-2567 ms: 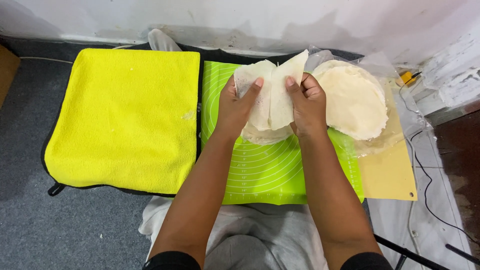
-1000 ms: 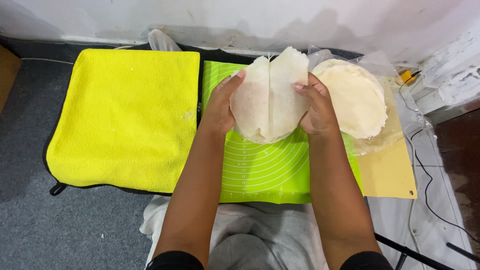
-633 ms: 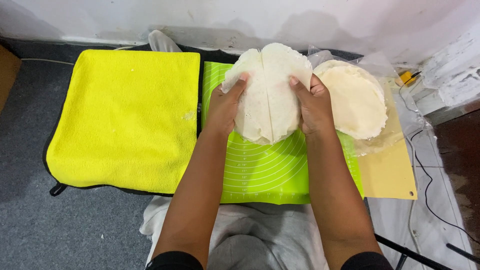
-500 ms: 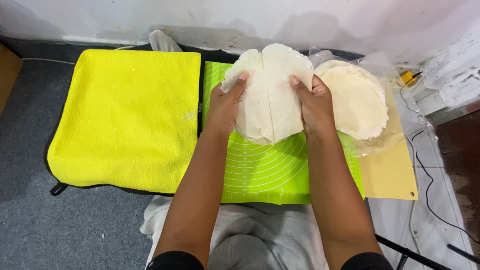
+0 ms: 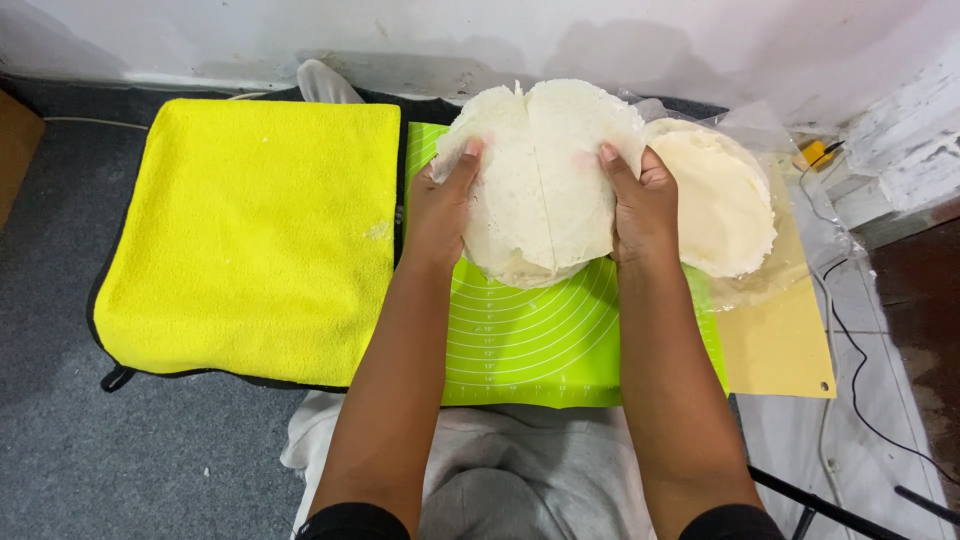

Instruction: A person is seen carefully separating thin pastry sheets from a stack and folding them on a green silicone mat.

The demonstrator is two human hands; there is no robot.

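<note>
Against the view from half a second back I note little change: the flatbread (image 5: 545, 180) stays spread open and raised, my hands hold the same edges, and the crease down its middle sits where it did. Against the oldest view the change is plain: the piece was then folded into a narrow wedge between my palms, and it is now opened out to a near-full round.

My left hand (image 5: 440, 205) grasps the left edge of the flatbread, thumb on the near face, the other fingers curled behind and out of sight. My right hand (image 5: 645, 205) grasps the right edge the same way, thumb pressed on the near face. Neither is flat open nor fully clenched; each pinches the sheet.

The flatbread is held above the far end of the green silicone mat (image 5: 540, 340), its face turned toward me, its top edge toward the white wall (image 5: 600, 40). Its crease runs from the far edge to the near edge; the round is slightly longer along that line.

Just right of it, a stack of flatbreads (image 5: 725, 205) lies on clear plastic. A yellow towel (image 5: 255, 235) lies left of the mat.
</note>
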